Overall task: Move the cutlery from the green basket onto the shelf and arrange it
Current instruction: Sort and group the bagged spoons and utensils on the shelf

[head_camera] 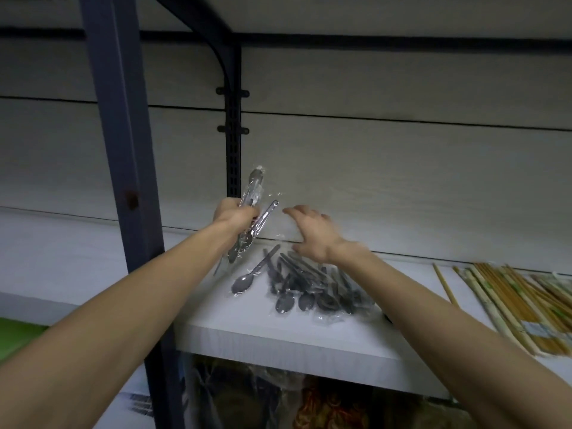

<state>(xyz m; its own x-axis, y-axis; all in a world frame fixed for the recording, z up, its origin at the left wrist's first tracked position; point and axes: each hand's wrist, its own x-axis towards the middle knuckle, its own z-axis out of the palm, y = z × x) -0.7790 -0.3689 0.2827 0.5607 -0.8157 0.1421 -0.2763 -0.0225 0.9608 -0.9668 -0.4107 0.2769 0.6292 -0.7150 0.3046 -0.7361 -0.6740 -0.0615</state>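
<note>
My left hand (pixel 232 215) grips a bunch of dark plastic cutlery in clear wrappers (pixel 254 212), held above the white shelf (pixel 278 334) near the back wall. My right hand (pixel 312 233) hovers just to the right of it with fingers spread and loosely bent, holding nothing. Below the hands, a pile of wrapped black spoons (pixel 306 289) lies on the shelf; one spoon (pixel 247 278) sits apart at the pile's left. A sliver of the green basket (pixel 18 334) shows at the left edge.
Bundles of wrapped wooden chopsticks (pixel 510 305) lie on the shelf at the right. A dark metal upright (pixel 123 181) stands at the left front, another post (pixel 233 144) at the back. Bagged goods (pixel 278 400) fill the space below the shelf.
</note>
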